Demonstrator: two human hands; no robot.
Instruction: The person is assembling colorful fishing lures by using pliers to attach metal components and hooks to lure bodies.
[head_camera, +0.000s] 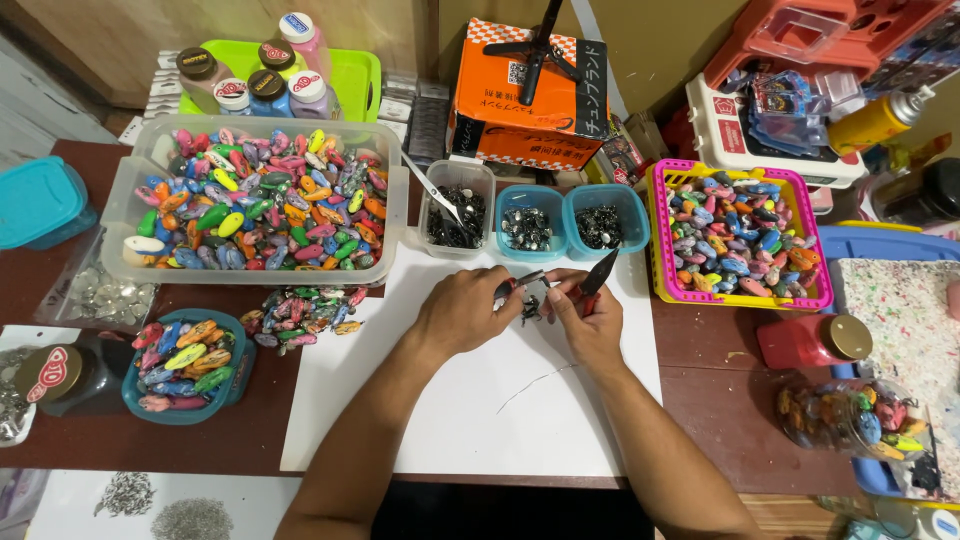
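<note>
I have my left hand (462, 312) pinched on a small dark metal piece (530, 310) over the white sheet (480, 420), just in front of the three small tubs of hardware (528, 222). My right hand (590, 322) is clenched round the red-handled pliers (597, 275). I'd keep both wrists resting on the counter (720, 400) and squeeze gently, so the piece doesn't spring away.

The small dark metal piece (531, 308) between the hands, just below the blue tubs (530, 222), is too tiny to identify (the fingers partly cover it).
</note>
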